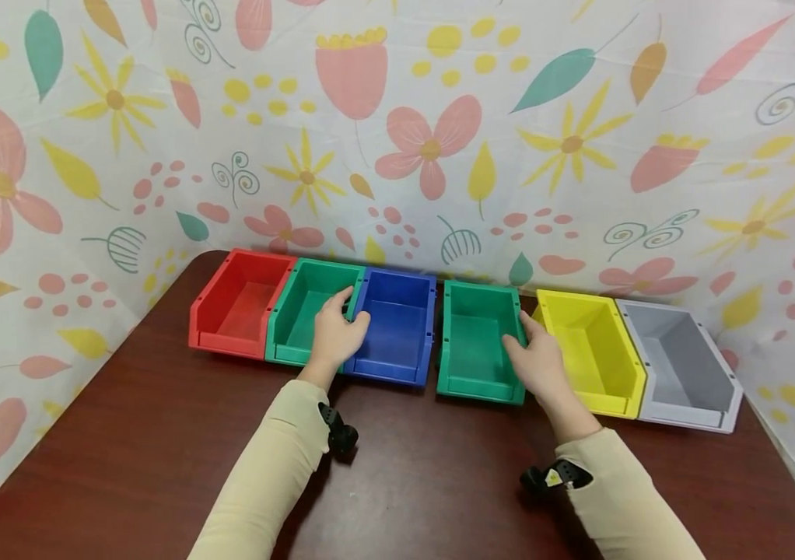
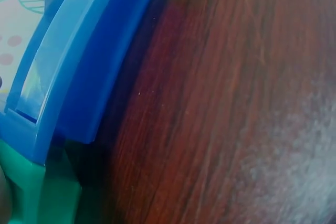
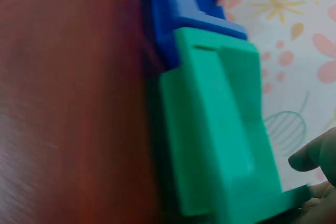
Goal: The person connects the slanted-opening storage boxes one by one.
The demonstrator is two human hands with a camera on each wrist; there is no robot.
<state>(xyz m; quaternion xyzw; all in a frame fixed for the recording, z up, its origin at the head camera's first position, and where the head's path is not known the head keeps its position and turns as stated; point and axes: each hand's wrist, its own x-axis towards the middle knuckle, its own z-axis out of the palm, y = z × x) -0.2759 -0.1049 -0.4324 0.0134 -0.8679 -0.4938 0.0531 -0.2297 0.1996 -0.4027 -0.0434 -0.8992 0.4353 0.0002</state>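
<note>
My left hand is at the seam between the left green bin and the blue bin. Its thumb lies over the blue bin's left wall, its fingers on the green side, gripping the blue wall. My right hand holds the right wall of the other green bin, thumb over the inside and fingers on the outer side. That bin fills the middle of the right wrist view, slightly blurred. A narrow gap parts it from the blue bin. In the left wrist view the blue bin's front shows.
A red bin stands at the row's left end. A yellow bin and a grey bin adjoin on the right. All rest on a dark brown table before a flower-patterned cloth.
</note>
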